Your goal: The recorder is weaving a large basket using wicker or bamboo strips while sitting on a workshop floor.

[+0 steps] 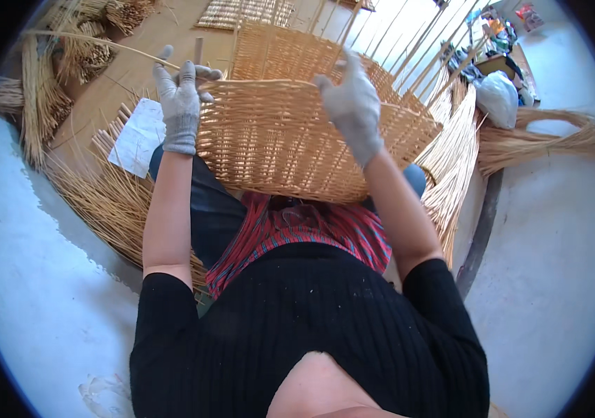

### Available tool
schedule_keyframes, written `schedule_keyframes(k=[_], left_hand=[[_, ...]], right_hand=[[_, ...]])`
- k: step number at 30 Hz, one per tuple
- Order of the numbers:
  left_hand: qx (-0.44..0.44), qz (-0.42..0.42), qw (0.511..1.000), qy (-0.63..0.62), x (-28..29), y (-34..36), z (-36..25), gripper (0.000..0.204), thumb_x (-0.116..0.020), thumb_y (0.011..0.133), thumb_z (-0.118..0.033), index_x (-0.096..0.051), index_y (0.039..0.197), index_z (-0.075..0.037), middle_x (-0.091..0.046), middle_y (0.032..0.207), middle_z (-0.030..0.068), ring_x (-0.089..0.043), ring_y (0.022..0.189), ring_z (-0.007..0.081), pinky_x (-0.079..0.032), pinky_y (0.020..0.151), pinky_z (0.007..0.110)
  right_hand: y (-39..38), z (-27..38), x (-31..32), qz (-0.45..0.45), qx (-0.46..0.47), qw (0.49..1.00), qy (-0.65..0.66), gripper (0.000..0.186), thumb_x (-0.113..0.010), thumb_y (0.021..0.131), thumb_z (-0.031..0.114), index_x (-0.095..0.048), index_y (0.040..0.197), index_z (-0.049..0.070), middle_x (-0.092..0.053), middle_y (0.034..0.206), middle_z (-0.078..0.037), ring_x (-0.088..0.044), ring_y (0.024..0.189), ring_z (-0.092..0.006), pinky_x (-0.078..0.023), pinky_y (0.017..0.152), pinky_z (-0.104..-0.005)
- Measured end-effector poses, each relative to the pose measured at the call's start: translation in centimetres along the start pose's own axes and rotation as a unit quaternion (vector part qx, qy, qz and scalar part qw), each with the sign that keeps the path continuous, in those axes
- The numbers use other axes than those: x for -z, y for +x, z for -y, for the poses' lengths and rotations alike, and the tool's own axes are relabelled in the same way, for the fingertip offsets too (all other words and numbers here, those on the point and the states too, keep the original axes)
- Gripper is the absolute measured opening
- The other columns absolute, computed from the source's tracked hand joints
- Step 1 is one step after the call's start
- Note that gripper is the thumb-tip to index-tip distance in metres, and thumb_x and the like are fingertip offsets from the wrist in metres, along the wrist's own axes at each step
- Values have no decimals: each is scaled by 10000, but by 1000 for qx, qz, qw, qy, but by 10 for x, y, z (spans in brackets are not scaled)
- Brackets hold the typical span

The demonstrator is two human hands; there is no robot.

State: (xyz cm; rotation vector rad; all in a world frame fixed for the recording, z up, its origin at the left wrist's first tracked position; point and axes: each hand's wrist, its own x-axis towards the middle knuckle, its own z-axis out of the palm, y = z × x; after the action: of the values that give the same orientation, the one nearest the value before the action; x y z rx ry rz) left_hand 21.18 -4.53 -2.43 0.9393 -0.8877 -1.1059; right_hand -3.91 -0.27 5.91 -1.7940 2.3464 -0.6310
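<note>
A half-woven wicker basket [276, 139] rests on my lap, its near wall facing me and bare upright stakes [409, 52] rising from its far and right sides. At the near wall's left corner, my left hand [180, 97], in a grey-white glove, is closed on a thin wicker strand [102, 43] that runs out to the left. My gloved right hand [354, 101] is over the right part of the near rim, its thumb and forefinger spread apart. No strand shows in it, though its other fingers are partly hidden.
Bundles of wicker rods [39, 104] lie at far left, with more loose rods [109, 202] beside my left leg. A white paper sheet [137, 136] rests on sticks. Pale strands [454, 153] fan out at right, near a coiled bundle [541, 139] and a white plastic bag [498, 97].
</note>
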Motion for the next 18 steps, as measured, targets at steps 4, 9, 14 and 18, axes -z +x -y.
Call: schedule_keyframes(k=[4,9,14,18], left_hand=[[22,10,1000,2,5,1,4,396,-467,1059,-133,-281,1409,-128,-687,872,120,-734,779,228,-540,459,239],[-35,84,989,116,1,28,-5,448,-550,1027,-162,-344,1420,-103,-680,1040,168,-720,922,240,-537,540,237],[-461,274,842,59,-57,111,10,663,-659,937,-116,-315,1504,-102,-569,1357,218,-632,1148,238,-544,806,310],[-303,270,883,235,-77,151,12,855,-725,884,-82,-243,1587,-148,-512,1425,223,-562,1218,236,-531,915,350]], right_hand=[[-2,45,-15,123,66,967,211,621,-630,942,341,-436,1462,61,-665,1228,-193,-669,1108,-290,-515,957,-399],[30,72,-67,324,-1,929,177,448,-643,964,333,-596,1281,21,-721,1033,-181,-715,674,-175,-594,642,-297],[38,62,-86,329,-72,920,200,435,-512,1001,399,-692,1082,11,-737,706,-75,-736,664,-153,-598,604,-292],[41,70,-83,346,-54,926,143,414,-456,1031,361,-691,1014,21,-741,735,-90,-711,577,-166,-577,523,-290]])
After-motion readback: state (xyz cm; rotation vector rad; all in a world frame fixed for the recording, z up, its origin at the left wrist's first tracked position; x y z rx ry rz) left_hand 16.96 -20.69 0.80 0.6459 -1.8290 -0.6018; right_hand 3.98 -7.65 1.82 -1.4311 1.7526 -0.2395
